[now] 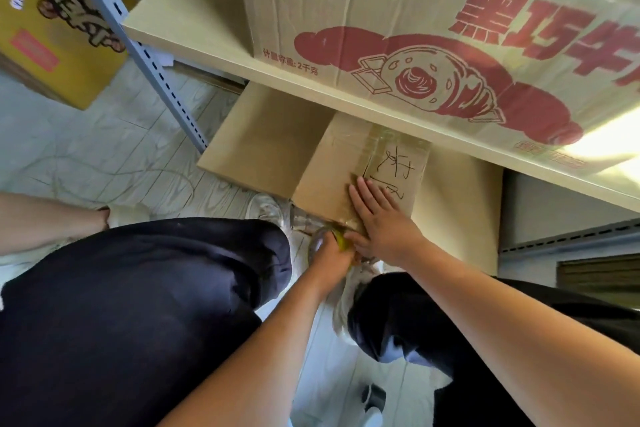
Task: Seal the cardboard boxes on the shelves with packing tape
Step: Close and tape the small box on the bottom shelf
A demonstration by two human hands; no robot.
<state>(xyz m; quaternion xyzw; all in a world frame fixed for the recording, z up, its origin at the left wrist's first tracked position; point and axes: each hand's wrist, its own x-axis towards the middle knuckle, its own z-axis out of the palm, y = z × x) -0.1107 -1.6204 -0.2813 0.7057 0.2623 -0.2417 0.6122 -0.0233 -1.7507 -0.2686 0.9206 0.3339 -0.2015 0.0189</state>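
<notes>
- Pale wood-grain floor tiles [104, 149] run under a grey slotted metal shelf upright [138, 48]; a cream shelf board [194, 35] crosses the head view.
- On that board stands a large tan cardboard box with red printed croissant artwork [433, 45].
- Below it, on the lower level, sits a plain brown cardboard box [277, 146] with black handwriting on its top; clear packing tape [388, 146] lies along its centre seam.
- Right hand [381, 218]: flat, fingers straight, pressing on the box top over the taped seam, near the front edge.
- Left hand [332, 253]: fingers curled around a clear tape roll with a yellow part [325, 239], at the front edge of the box, touching the right hand.
- A yellow printed carton [52, 28] stands on the floor at far left.
- Dark trousers [138, 305] fill the lower frame.
</notes>
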